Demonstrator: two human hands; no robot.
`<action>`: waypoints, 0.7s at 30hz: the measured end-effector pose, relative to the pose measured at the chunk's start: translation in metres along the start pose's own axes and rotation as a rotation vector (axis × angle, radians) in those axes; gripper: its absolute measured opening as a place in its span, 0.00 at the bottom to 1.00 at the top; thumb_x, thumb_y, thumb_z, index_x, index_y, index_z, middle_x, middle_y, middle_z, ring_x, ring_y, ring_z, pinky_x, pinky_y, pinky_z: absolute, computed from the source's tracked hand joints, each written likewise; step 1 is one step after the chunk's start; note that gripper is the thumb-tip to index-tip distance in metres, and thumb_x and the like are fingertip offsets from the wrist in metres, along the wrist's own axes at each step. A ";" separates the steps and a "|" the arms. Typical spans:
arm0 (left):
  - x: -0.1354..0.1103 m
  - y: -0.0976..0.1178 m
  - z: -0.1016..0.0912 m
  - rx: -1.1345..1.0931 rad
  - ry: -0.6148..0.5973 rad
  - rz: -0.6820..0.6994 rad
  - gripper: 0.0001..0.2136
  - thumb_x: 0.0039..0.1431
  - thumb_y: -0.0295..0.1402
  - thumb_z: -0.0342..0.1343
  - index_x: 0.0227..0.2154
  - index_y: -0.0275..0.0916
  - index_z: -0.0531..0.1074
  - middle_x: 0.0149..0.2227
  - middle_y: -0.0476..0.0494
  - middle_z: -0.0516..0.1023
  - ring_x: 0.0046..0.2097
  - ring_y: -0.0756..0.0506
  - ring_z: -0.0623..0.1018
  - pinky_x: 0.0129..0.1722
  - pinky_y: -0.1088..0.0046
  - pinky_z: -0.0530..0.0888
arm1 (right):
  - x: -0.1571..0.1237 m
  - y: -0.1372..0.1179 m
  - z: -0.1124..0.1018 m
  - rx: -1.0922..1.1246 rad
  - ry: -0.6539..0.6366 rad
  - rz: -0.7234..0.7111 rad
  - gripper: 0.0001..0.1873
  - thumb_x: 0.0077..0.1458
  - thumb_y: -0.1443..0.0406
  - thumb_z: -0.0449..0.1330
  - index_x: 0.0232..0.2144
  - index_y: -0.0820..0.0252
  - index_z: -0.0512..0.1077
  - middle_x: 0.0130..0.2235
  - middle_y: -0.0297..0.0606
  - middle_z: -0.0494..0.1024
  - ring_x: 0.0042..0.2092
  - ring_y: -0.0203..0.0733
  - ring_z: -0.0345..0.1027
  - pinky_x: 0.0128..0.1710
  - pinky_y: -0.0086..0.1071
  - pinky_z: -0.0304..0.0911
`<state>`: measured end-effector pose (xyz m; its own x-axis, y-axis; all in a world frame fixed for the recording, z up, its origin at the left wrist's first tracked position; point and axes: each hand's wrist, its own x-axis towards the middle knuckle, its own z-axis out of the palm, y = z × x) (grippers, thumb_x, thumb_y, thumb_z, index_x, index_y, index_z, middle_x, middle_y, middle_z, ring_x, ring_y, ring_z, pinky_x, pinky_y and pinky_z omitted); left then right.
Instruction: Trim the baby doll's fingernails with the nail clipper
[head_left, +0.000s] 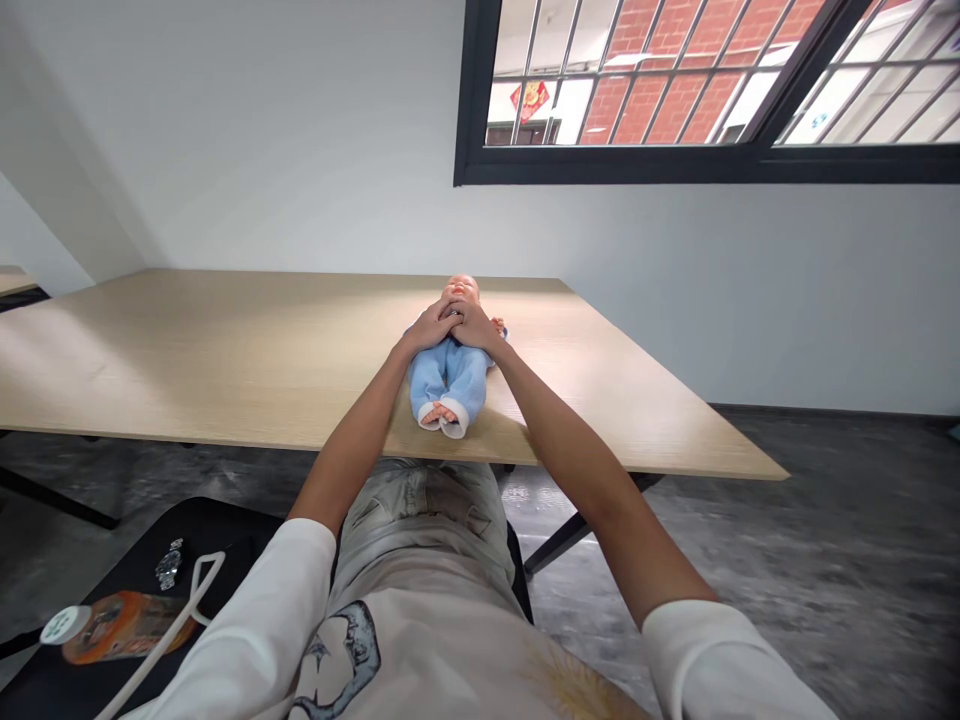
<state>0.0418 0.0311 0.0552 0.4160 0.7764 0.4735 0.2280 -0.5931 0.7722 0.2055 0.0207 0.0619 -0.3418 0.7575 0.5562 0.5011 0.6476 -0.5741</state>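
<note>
White wall (225, 130), pale wooden desk (187, 350), baby doll (450, 375) on its back under two bare hands

Above the desk, a black-framed window (675, 170) with metal bars and red brick beyond it; below, a mottled grey floor (825, 500). Baby doll roughly midway along the near edge of the desk, lying lengthwise across the top, head (463, 290) just short of the far edge, bare feet (440, 413) close to the near edge. Pale blue outfit (450, 380) with white cuffs on the legs. Left grip (429, 328) and right grip (476, 325) both flat on the doll's chest, just below the chin, fingertips (454, 315) meeting and overlapping at the centre; pressed down on the doll, no pinching. Forearms angled in from the near edge on either side of the legs, white sleeves (255, 620) pushed back above them. Under the desk's near edge, thighs in pale jeans (420, 510). Off to the left, beyond the left arm, a black pad (225, 530) carrying a wristwatch (169, 565), a white cord (202, 580) and a bottle with an orange label (124, 625), well apart from the desk.
</note>
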 end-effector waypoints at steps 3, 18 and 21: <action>-0.001 0.002 0.000 -0.005 0.000 0.005 0.24 0.64 0.31 0.59 0.62 0.35 0.80 0.63 0.34 0.85 0.64 0.35 0.82 0.73 0.55 0.74 | 0.000 0.001 0.000 -0.007 -0.004 0.007 0.10 0.38 0.68 0.59 0.28 0.52 0.73 0.43 0.46 0.87 0.57 0.63 0.79 0.68 0.60 0.74; -0.003 0.008 0.001 0.013 0.014 -0.017 0.24 0.63 0.30 0.59 0.61 0.36 0.81 0.58 0.37 0.86 0.60 0.36 0.83 0.71 0.55 0.76 | -0.001 -0.006 -0.001 -0.048 -0.009 0.050 0.10 0.39 0.68 0.58 0.29 0.53 0.73 0.41 0.47 0.87 0.49 0.60 0.81 0.59 0.54 0.77; -0.002 0.006 0.001 0.007 0.020 -0.022 0.23 0.63 0.30 0.60 0.61 0.36 0.81 0.56 0.38 0.86 0.58 0.36 0.83 0.71 0.55 0.76 | -0.001 -0.007 -0.001 -0.078 -0.009 0.042 0.10 0.40 0.68 0.58 0.29 0.54 0.75 0.42 0.49 0.87 0.49 0.60 0.80 0.59 0.56 0.77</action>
<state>0.0428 0.0255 0.0585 0.3931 0.7933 0.4650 0.2429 -0.5773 0.7795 0.2031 0.0156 0.0660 -0.3262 0.7845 0.5274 0.5751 0.6075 -0.5479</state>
